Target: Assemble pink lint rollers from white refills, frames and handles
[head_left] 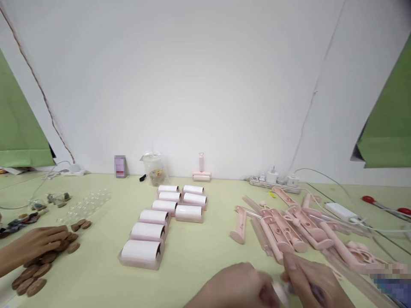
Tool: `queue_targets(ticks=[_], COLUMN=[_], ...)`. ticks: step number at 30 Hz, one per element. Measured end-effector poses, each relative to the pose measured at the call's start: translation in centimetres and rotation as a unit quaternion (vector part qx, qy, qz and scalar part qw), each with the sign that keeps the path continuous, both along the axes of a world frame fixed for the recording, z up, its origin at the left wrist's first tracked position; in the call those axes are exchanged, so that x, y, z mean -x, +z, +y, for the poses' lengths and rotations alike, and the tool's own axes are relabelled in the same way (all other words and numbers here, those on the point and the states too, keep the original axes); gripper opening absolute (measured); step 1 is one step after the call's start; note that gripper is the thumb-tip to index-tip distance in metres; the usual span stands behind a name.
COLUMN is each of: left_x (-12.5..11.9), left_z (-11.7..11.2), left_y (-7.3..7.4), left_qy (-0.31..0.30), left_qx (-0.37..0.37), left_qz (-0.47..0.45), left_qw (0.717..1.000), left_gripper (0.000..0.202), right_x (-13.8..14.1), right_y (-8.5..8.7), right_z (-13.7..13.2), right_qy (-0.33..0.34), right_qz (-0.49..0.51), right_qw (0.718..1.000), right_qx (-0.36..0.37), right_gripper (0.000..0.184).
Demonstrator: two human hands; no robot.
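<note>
My left hand (236, 284) is closed at the bottom edge, a small pale pink plastic part (280, 293) poking out of its fingers, blurred. Close beside it my right hand (313, 280) is closed too, its fingertips at the same part; what lies inside its grip is mostly hidden. Just beyond my hands is a pile of pink lint roller handles and covers (279, 231), several overlapping. To the left, white sticky rolls (141, 250) rest in pink covers, in two rows. One assembled pink lint roller (201, 174) leans upright against the wall.
At the left, another person's hand (48, 241) reaches over brown oval pieces (32, 273) beside a transparent bubbled sheet (88, 205). A plastic bag (156, 171) and a purple box (120, 167) stand by the wall. Power strip (272, 183), white adapter (342, 211) and cables lie right.
</note>
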State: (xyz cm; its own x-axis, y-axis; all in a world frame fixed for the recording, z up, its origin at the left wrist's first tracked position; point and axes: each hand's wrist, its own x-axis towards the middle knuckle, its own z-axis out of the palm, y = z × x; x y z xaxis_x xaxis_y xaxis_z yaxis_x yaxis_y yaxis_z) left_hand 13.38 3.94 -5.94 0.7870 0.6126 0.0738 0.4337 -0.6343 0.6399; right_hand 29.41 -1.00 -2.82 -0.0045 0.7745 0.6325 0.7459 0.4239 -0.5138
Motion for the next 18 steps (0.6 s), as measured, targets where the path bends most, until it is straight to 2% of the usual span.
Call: queue_targets(ticks=[4,6,8,12,13,15,18], left_x=[0.2,0.3,0.2,-0.4,-0.5,-0.6,-1.0], left_z=[1.4,2.0,2.2,1.9,1.9,2.3,3.3], left_y=[-0.2,-0.2,-0.3,-1.3,-1.7,-2.3,-2.7], left_qy=[0.007,0.016,0.011,-0.032,-0.032,-0.001,0.106], left_qx=[-0.125,-0.177,-0.211,-0.244,-0.244,-0.231,-0.173], left_qz=[0.017,0.013,0.000,-0.007,-0.012,-0.026,-0.038], left_qw=[0.992,0.984,0.977,0.969,0.969,0.973,0.978], left_gripper=[0.013,0.026,0.031,0.025,0.030,0.055,0.103], right_x=[-2.2,-3.6,-4.8,-6.3,-6.5,-7.0,-7.5], right_y=[0.7,0.9,0.7,0.1,0.1,0.6,2.3], right_z=[1.7,2.8,3.8,5.3,5.6,6.4,7.6], right_qy=[-0.088,-0.126,-0.130,-0.140,-0.150,-0.175,-0.202], right_qz=[0.074,0.073,0.053,0.030,0.032,0.037,0.037], right_qw=[0.989,0.982,0.982,0.983,0.980,0.973,0.961], right_qx=[0.097,0.118,0.125,0.116,0.123,0.146,0.187], right_gripper=[0.051,0.047,0.044,0.042,0.044,0.049,0.055])
